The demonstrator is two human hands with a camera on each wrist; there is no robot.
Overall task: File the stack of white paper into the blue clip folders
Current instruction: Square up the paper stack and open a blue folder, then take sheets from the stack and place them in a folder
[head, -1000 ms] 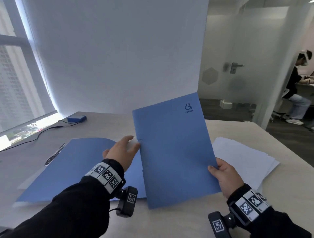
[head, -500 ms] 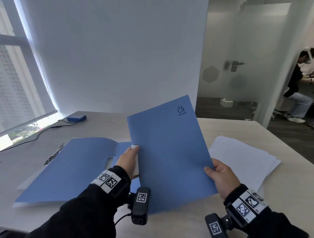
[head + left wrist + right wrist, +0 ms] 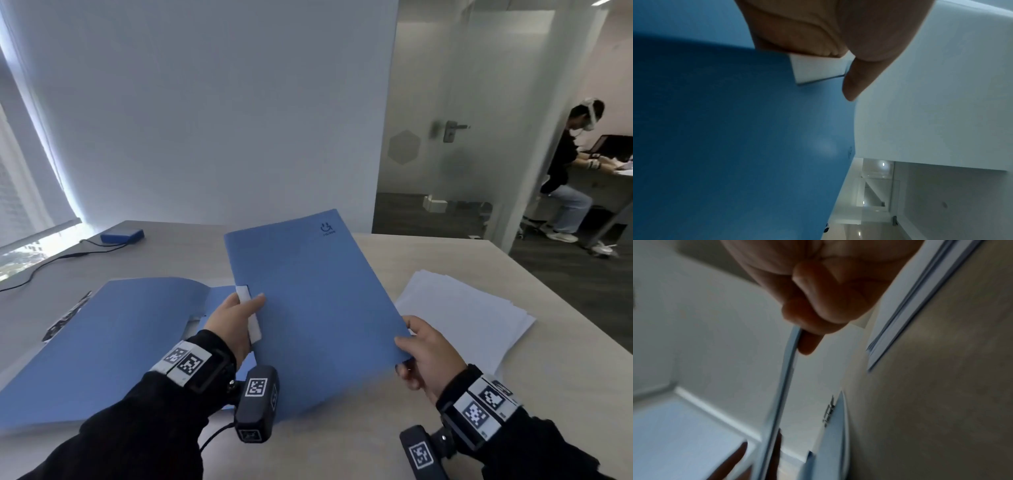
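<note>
Starting at the far left of the bench (image 3: 513,394), a black cable (image 3: 51,262) runs from the window side to a small blue box (image 3: 121,235) near the wall. Nearer, a black strip (image 3: 66,320) lies beside an open folder (image 3: 113,342) spread flat, its cover reaching toward the near left edge.

Next comes the left hand (image 3: 233,323), thumb on top and fingers behind, pinching the white clip (image 3: 248,318) on the spine of a closed folder (image 3: 315,308). In the left wrist view the thumb (image 3: 861,78) presses across the white clip (image 3: 818,68) at the edge of the blue cover (image 3: 735,138).

That closed folder is held up off the bench, tilted, its front cover facing the person and a small logo (image 3: 328,229) at its upper right corner. Its lower part overlaps the open folder.

On its right edge, the right hand (image 3: 426,356) grips the cover low down, thumb in front, fingers curled behind. The right wrist view is blurred but shows fingers (image 3: 818,318) closed on the thin blue edge (image 3: 785,378).

Further right, the paper (image 3: 462,318) lies loosely stacked on the bench, sheets slightly fanned, just beside the right hand. Beyond a glass partition (image 3: 479,120), another person (image 3: 565,178) sits at a desk.
</note>
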